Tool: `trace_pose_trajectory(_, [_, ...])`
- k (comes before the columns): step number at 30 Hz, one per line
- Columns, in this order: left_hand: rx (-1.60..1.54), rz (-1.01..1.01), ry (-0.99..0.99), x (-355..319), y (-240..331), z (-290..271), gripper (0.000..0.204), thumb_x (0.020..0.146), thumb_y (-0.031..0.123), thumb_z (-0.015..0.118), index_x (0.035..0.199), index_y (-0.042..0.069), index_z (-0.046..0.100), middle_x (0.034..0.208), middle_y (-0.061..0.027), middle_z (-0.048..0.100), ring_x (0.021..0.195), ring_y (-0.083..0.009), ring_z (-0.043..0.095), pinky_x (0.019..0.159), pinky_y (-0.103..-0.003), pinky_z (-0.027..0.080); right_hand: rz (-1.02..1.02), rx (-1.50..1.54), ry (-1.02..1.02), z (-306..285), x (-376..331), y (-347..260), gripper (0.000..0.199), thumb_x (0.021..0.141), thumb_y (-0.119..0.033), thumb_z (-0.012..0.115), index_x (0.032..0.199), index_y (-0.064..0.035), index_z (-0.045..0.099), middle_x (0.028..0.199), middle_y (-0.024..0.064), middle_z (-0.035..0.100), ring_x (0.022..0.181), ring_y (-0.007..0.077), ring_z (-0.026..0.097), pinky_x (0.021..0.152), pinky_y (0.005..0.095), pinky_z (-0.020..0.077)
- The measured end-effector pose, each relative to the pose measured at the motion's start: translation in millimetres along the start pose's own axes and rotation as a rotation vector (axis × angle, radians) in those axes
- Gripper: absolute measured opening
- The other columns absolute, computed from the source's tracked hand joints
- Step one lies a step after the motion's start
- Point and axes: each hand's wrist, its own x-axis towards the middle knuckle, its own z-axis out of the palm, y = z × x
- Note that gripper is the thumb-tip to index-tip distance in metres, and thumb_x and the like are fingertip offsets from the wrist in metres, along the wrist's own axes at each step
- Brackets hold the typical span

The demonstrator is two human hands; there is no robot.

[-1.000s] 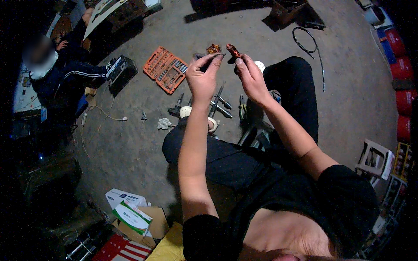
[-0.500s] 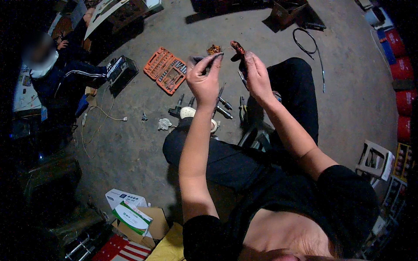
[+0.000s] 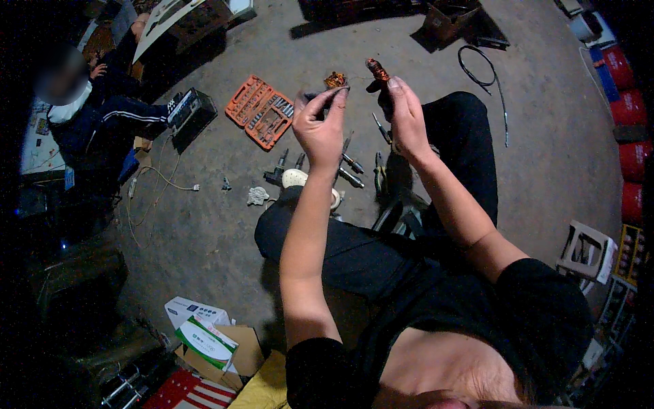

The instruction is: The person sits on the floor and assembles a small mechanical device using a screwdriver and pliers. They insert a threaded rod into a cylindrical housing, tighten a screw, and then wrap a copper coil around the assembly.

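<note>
Both my hands are raised over my knees. My right hand (image 3: 407, 117) grips a small copper-wound coil (image 3: 377, 69), which sticks up above my fingers. My left hand (image 3: 320, 125) pinches a thin copper wire (image 3: 353, 79) that runs across to the coil. Just past my left fingertips a small tangle of copper wire (image 3: 335, 80) lies on the concrete floor. Screwdrivers and other hand tools (image 3: 351, 163) lie on the floor between my hands and my knees.
An open orange socket-set case (image 3: 261, 112) lies on the floor to the left. Another person sits at far left (image 3: 102, 109) beside a dark box (image 3: 193, 114). A black cable (image 3: 487, 78) and a white stool (image 3: 587, 249) are on the right. Cardboard boxes (image 3: 208, 337) sit at lower left.
Both hands have shifted slightly left and come closer together. The left fingers have closed onto the wire and the coil has stayed in my right hand.
</note>
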Motion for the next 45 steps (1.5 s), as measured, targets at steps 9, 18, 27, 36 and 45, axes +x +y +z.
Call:
trace_pose_trajectory(9, [-0.142,-0.158,0.051,-2.9,-6.7,4.5,0.014,0.073,0.008,0.071,0.081,-0.003,0.067,0.074,-0.0058,0.059,0.069,-0.0138,0.053,0.065,-0.025,0.042,-0.021,0.026,0.002,5.6,-2.1,-7.6,0.031,0.091,-0.022,0.042,0.096,0.0067,0.051,0.074,0.0062,0.049,0.068,0.0123,0.043,0.062,0.0267,0.0382])
trace_pose_trajectory(18, [-0.316,-0.288,0.022,-5.0,-7.5,5.7,0.016,0.077,0.010,0.070,0.084,-0.003,0.066,0.075,-0.0015,0.061,0.066,-0.0068,0.053,0.061,-0.020,0.042,-0.183,-0.145,0.013,12.3,0.5,-10.8,0.029,0.093,-0.024,0.043,0.089,0.0036,0.050,0.067,0.0047,0.045,0.063,0.0119,0.040,0.056,0.0283,0.0359])
trace_pose_trajectory(27, [-0.452,-0.466,-0.175,0.8,-12.2,4.2,0.012,0.077,0.006,0.068,0.086,-0.003,0.066,0.079,-0.0040,0.064,0.072,-0.0081,0.057,0.065,-0.020,0.045,0.053,0.125,-0.141,8.5,-1.1,-24.9,0.031,0.091,-0.033,0.046,0.080,-0.0055,0.054,0.062,-0.0056,0.042,0.051,0.0035,0.033,0.045,0.0208,0.0242])
trace_pose_trajectory(36, [-0.415,-0.457,-0.436,14.8,-16.5,-11.4,0.013,0.076,0.008,0.069,0.084,-0.002,0.067,0.077,-0.0031,0.065,0.071,-0.0075,0.057,0.064,-0.020,0.044,0.558,0.067,-0.593,-19.1,-2.6,-43.5,0.035,0.088,-0.038,0.049,0.073,-0.0072,0.055,0.058,-0.0044,0.043,0.052,0.0059,0.037,0.045,0.0218,0.0266])
trace_pose_trajectory(45, [-0.142,-0.159,-0.499,16.9,-9.3,-16.9,0.014,0.073,0.011,0.071,0.081,0.000,0.068,0.075,-0.0045,0.063,0.070,-0.0099,0.057,0.064,-0.022,0.044,0.180,-0.463,-0.365,-21.8,4.4,-1.0,0.040,0.088,-0.037,0.048,0.074,-0.0014,0.059,0.058,-0.0025,0.044,0.052,0.0072,0.034,0.046,0.0257,0.0278])
